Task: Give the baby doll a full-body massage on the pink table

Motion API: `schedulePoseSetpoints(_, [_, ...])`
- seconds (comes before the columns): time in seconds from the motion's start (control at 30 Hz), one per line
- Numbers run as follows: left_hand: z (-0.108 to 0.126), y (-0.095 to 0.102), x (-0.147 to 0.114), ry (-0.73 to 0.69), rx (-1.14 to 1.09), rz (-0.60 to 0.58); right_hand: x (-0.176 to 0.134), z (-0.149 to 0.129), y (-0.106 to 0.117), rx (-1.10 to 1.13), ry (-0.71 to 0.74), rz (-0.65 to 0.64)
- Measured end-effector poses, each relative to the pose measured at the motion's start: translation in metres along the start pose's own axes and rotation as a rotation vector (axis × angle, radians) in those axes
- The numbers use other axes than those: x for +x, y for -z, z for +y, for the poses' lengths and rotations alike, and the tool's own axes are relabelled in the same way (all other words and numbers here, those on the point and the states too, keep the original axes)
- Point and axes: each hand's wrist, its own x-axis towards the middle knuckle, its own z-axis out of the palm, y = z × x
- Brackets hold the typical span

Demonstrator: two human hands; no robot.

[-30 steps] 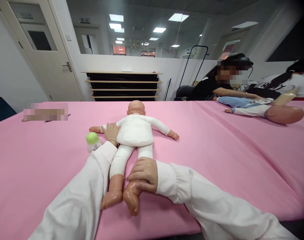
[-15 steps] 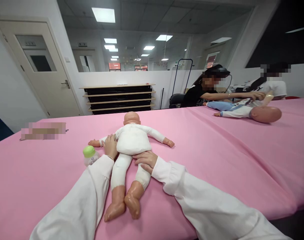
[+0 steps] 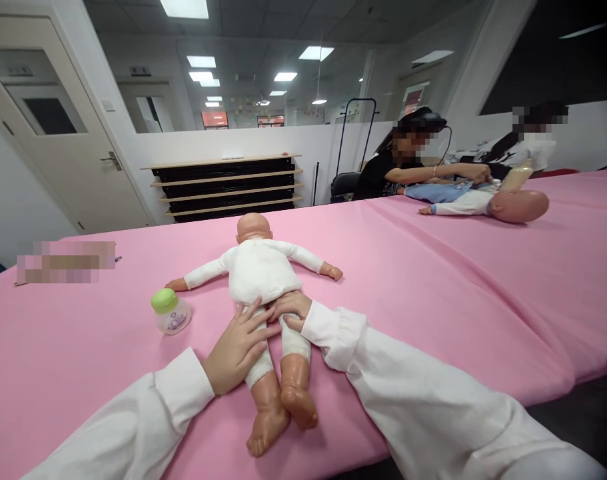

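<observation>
A baby doll with a white cloth body lies on the pink-covered table, head away from me and arms spread. Its face does not show. My left hand rests on the doll's left-side leg as I see it, fingers stretched out and spread. Around the upper part of the other leg curls my right hand, its fingertips partly hidden between the thighs. To the left of the doll stands a small clear jar with a green lid, apart from both hands.
Pink sheeting covers the table, creased on the right. A blurred flat item lies at far left. Across the table at right, a co-worker reaches over another doll, near a bottle. Another person sits behind. Stacked shelves line the wall.
My left hand has come from the doll's side down onto its leg. The doll's legs have shifted to the right, and my right hand has curled further round the thigh.
</observation>
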Motion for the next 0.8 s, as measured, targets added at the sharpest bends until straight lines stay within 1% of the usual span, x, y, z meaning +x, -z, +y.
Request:
schedulePoseSetpoints(0.1, [0.016, 0.002, -0.004, -0.036, -0.036, -0.029, 0.000, 0.000, -0.001, -0.014, 0.007, -0.012])
schedulePoseSetpoints(0.17, [0.025, 0.003, -0.006, -0.083, -0.083, -0.006, 0.000, 0.002, -0.002, -0.002, -0.011, -0.016])
schedulePoseSetpoints(0.27, [0.035, 0.003, -0.008, -0.190, -0.246, 0.124, 0.000, 0.006, -0.002, 0.014, 0.015, 0.006])
schedulePoseSetpoints(0.33, [0.037, 0.005, -0.010, -0.193, -0.366, 0.241, 0.001, 0.007, -0.001, -0.011, 0.070, 0.023])
schedulePoseSetpoints(0.4, [0.036, 0.006, -0.010, -0.094, -0.423, 0.358, 0.003, 0.007, 0.000, -0.038, 0.083, 0.013])
schedulePoseSetpoints(0.47, [0.030, 0.006, -0.008, 0.079, -0.402, 0.467, 0.004, 0.005, 0.001, -0.046, 0.059, -0.012])
schedulePoseSetpoints(0.5, [0.026, 0.006, -0.006, 0.162, -0.374, 0.496, 0.004, 0.003, 0.002, -0.039, 0.047, -0.018])
schedulePoseSetpoints(0.53, [0.021, 0.005, -0.004, 0.234, -0.342, 0.498, 0.004, 0.002, 0.002, -0.026, 0.042, -0.019])
schedulePoseSetpoints(0.57, [0.017, 0.004, -0.002, 0.282, -0.312, 0.469, 0.004, 0.000, 0.002, -0.014, 0.042, -0.018])
schedulePoseSetpoints(0.6, [0.012, 0.003, 0.001, 0.307, -0.287, 0.414, 0.004, -0.001, 0.002, -0.007, 0.041, -0.008])
schedulePoseSetpoints(0.7, [0.005, 0.002, 0.004, 0.269, -0.243, 0.180, 0.003, -0.003, 0.002, -0.031, 0.012, 0.011])
schedulePoseSetpoints(0.73, [0.004, 0.002, 0.004, 0.242, -0.231, 0.126, 0.003, -0.003, 0.002, -0.039, 0.009, 0.006])
schedulePoseSetpoints(0.8, [0.006, 0.003, 0.002, 0.184, -0.204, 0.071, 0.003, -0.004, 0.002, -0.051, 0.012, 0.000])
